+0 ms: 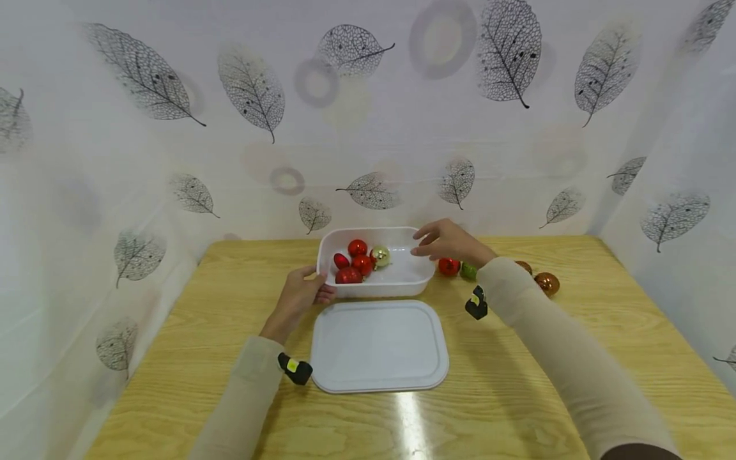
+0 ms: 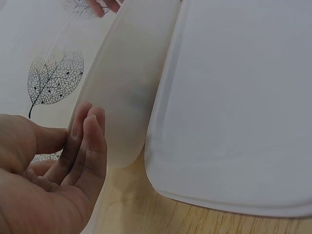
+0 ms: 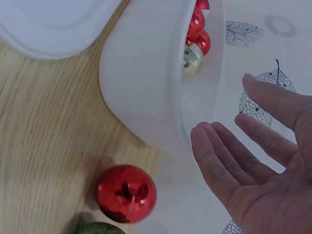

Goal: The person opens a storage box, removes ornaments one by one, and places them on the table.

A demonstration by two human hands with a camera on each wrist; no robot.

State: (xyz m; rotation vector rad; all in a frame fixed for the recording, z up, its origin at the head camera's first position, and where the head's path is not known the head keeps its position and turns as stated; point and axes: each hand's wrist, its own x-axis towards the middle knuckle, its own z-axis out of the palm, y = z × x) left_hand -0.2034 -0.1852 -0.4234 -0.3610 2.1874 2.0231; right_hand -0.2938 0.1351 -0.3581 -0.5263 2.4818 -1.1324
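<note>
A white plastic container (image 1: 382,291) stands at the back of the table, holding several shiny red Christmas baubles (image 1: 358,248) and one pale gold bauble (image 1: 380,256) in its left half. At its front left corner my left hand (image 1: 295,295) grips the rim, thumb on top and fingers against the outer wall (image 2: 124,92). My right hand (image 1: 453,243) is over the container's right end, fingers spread and slightly bent, with nothing in them. In the right wrist view, the fingertips (image 3: 202,134) are right by the rim. A red bauble (image 3: 126,193) lies on the table below that hand.
In front of the container lies a flat white lid (image 1: 379,346). Right of it are a green bauble (image 1: 468,271) and copper-coloured baubles (image 1: 547,283), partly behind the right forearm. A leaf-patterned backdrop (image 1: 374,147) rises behind the wooden table (image 1: 230,383).
</note>
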